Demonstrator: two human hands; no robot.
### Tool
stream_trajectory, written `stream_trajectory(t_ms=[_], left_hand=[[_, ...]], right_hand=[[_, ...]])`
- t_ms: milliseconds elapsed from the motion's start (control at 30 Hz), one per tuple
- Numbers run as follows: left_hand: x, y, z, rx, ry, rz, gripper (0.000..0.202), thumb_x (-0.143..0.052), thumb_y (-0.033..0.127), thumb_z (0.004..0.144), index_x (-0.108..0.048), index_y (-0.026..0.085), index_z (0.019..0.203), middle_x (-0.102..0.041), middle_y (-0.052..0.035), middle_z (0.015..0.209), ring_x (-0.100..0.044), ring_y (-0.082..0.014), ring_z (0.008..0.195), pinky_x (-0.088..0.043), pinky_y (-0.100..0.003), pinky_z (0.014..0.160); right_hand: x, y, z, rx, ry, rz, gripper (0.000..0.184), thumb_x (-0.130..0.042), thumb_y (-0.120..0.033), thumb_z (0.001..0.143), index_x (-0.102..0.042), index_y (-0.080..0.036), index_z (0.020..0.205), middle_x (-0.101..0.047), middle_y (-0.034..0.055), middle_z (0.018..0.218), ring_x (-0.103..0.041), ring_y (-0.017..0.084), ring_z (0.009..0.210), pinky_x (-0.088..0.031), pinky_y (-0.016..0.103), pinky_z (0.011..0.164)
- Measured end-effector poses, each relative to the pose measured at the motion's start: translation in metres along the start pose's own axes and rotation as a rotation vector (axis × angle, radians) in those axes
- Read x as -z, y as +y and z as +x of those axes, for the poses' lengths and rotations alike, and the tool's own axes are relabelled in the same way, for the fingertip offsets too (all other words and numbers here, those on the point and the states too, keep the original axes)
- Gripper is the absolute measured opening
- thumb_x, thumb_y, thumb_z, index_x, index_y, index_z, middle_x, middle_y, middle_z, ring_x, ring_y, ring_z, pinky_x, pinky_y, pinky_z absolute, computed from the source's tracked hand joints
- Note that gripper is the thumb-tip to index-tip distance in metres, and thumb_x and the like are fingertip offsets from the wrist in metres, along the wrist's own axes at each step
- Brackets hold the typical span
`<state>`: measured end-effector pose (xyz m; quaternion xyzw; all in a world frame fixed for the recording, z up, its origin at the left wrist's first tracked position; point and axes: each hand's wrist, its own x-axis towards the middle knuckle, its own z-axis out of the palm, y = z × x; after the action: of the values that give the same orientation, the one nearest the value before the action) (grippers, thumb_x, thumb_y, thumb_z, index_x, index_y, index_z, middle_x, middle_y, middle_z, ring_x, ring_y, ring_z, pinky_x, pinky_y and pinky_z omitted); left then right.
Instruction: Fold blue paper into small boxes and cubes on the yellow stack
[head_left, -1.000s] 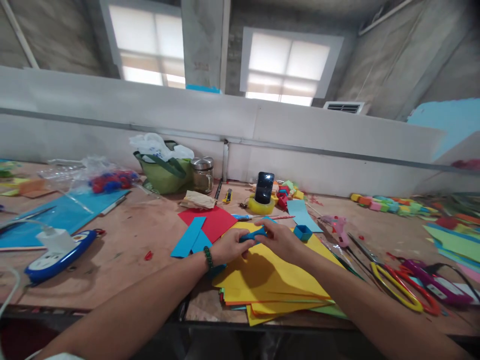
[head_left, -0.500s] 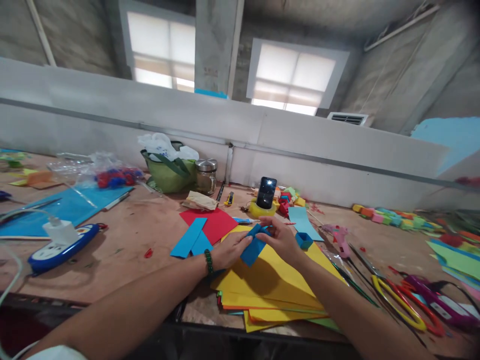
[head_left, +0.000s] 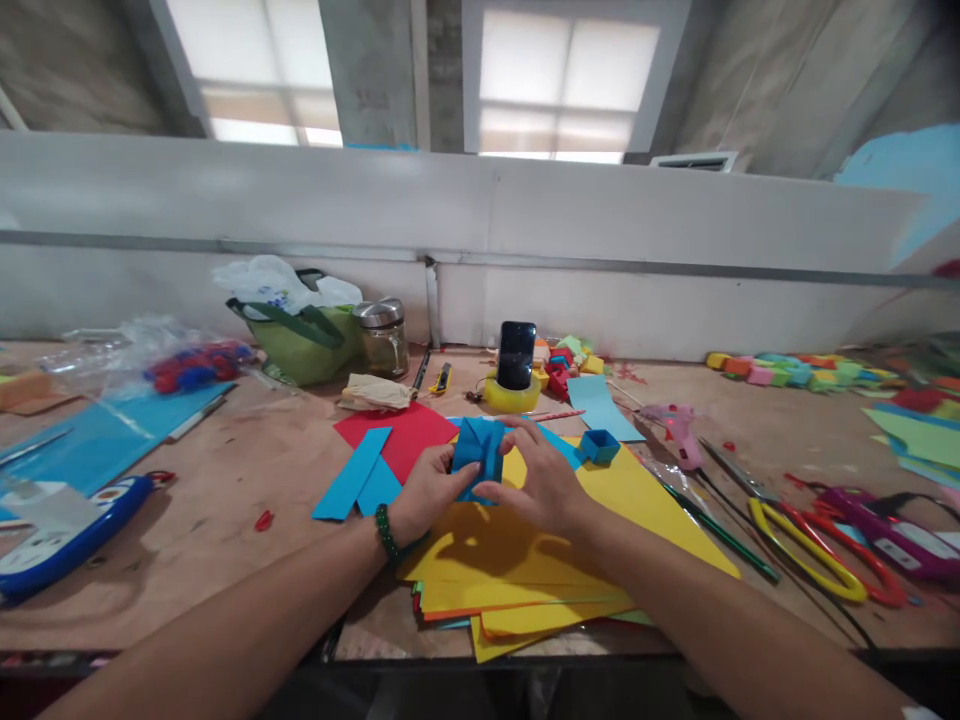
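A piece of folded blue paper [head_left: 478, 445] with crease lines is held up above a stack of yellow paper sheets [head_left: 555, 560]. My left hand [head_left: 431, 492], with a green bead bracelet at the wrist, pinches its left side, thumb lying across the front. My right hand [head_left: 544, 480] curls at its right edge, index finger near the top and thumb near the bottom. A small open blue paper box [head_left: 600, 446] sits just beyond my right hand. Blue paper strips [head_left: 352, 475] and a red sheet [head_left: 405, 435] lie to the left.
At the right lie a pink glue gun [head_left: 679, 430], scissors with yellow handles [head_left: 806, 550] and a green pen-like stick [head_left: 731, 540]. A phone [head_left: 517, 355] leans in a tape roll [head_left: 514, 396]. A glass jar [head_left: 384, 340], green bag [head_left: 300, 345] and blue power strip [head_left: 82, 530] stand leftward.
The blue paper has been turned so its broad creased face shows. Both hands have shifted around it, with the right thumb lower. The view has also moved.
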<state>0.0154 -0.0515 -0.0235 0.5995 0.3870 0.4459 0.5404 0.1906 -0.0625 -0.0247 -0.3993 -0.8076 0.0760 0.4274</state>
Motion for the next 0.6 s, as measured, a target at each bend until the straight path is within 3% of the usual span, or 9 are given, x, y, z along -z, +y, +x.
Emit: stream_trajectory(t_ms=[100,200,300,433,600], left_hand=[[0.000,0.000,0.000,-0.002,0.048,0.033,0.024,-0.069,0.035,0.058,-0.064,0.013,0.067,-0.062,0.0005,0.064,-0.053,-0.0125,0.060,-0.047,-0.025,0.060],[0.001,-0.001,0.001,-0.027,0.116,0.095,0.016,-0.063,0.027,0.057,-0.063,0.014,0.067,-0.059,0.0023,0.060,-0.050,-0.0116,0.058,-0.046,-0.024,0.058],[0.002,-0.002,0.000,-0.050,0.106,0.147,0.015,-0.057,0.025,0.059,-0.062,0.015,0.070,-0.058,0.0020,0.062,-0.049,-0.0115,0.058,-0.044,-0.023,0.055],[0.000,0.001,-0.004,-0.108,0.178,0.185,0.011,-0.056,0.025,0.061,-0.058,0.017,0.068,-0.061,0.0001,0.070,-0.054,-0.0144,0.068,-0.049,-0.026,0.065],[-0.001,0.000,-0.003,0.036,0.152,0.062,0.025,-0.062,0.038,0.067,-0.061,0.018,0.080,-0.068,-0.0042,0.073,-0.063,-0.0207,0.073,-0.053,-0.034,0.071]], right_hand=[[-0.005,0.004,0.000,-0.099,-0.033,0.103,0.023,-0.061,-0.022,0.074,-0.044,-0.022,0.089,-0.061,0.0095,0.102,-0.059,0.026,0.105,-0.050,0.042,0.086],[-0.004,0.004,0.000,-0.173,-0.009,0.253,0.018,-0.055,-0.026,0.079,-0.043,-0.022,0.092,-0.061,0.0076,0.102,-0.063,0.020,0.090,-0.051,0.039,0.082],[-0.001,-0.004,0.001,-0.147,-0.006,0.239,0.026,-0.062,-0.036,0.078,-0.044,-0.023,0.090,-0.061,0.0080,0.102,-0.060,0.022,0.093,-0.049,0.040,0.084],[-0.004,-0.006,0.002,-0.114,-0.022,0.189,0.022,-0.061,-0.025,0.076,-0.045,-0.022,0.092,-0.061,0.0066,0.095,-0.060,0.022,0.091,-0.050,0.039,0.081],[-0.011,0.012,0.005,-0.201,0.088,0.322,0.011,-0.050,-0.019,0.079,-0.045,-0.022,0.088,-0.058,0.0010,0.080,-0.060,0.016,0.073,-0.052,0.031,0.070]])
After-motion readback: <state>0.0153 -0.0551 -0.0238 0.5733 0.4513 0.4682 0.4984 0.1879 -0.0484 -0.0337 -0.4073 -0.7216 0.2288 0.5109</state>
